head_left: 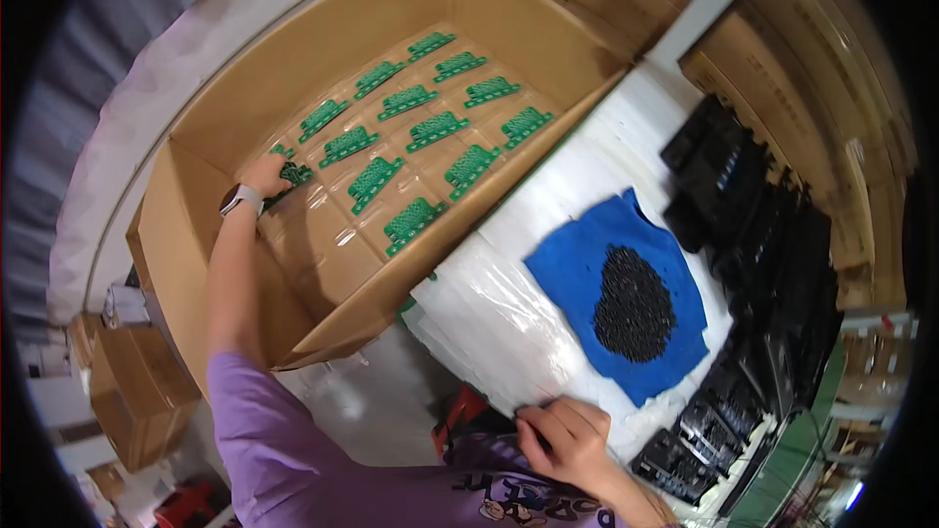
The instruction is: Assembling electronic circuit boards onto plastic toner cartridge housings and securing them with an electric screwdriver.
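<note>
My left hand, with a watch on its wrist, reaches into a large cardboard box. Its fingers are closed on a green circuit board at the box's left side. Several more green circuit boards lie in rows in a clear plastic tray inside the box. By the near edge of the white-covered table, my right hand is closed, thumb against curled fingers. Whatever it holds, if anything, is too hidden to name.
A heap of small black parts rests on a blue cloth on the white table covering. Black molded units line the table's right side. Stacked cartons stand behind, and another carton sits at the lower left.
</note>
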Motion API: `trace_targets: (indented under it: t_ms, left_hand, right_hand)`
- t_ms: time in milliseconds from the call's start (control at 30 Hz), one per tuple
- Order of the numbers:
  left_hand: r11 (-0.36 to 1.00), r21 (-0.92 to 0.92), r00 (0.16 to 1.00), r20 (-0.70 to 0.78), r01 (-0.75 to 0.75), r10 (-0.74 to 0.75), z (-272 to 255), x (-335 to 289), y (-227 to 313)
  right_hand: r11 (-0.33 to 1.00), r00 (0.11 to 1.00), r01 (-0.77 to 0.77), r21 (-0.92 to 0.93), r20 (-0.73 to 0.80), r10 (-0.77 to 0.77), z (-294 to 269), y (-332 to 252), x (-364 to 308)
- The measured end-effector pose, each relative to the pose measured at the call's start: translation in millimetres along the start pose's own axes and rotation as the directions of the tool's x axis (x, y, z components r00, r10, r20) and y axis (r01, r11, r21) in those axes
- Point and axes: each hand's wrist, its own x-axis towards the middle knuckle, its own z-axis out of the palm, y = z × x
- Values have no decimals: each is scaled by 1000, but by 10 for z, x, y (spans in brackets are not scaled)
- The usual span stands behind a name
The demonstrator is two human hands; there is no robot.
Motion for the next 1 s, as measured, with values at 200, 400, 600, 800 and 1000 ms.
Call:
trace_targets:
  t_ms: [200,400,600,800,1000]
  left_hand:
    - [739,-520,781,-624,-429,14,-1255,-734,1273]
    - [-33,-605,506,-693,-795,513,-1731,-2375,2823]
    - [-302,-600,39,-487,-741,872,-1837,-3095,4347]
    - [-381,-663,-77,-439,-644,895,-1786,-3406,5331]
    - [-300,-859,166,-396,-416,903,-1642,-3355,6000]
  right_hand:
    - [995,991,83,51,-113,-77,-46,3,-121]
    - [789,942,-48,612,-235,240,-431,-150,-195]
    - [780,935,157,606,-344,80,-1179,-130,-881]
    - [713,885,-93,695,-271,379,-1681,-24,-1743]
    - [366,591,-104,925,-239,770,-2082,318,-2189]
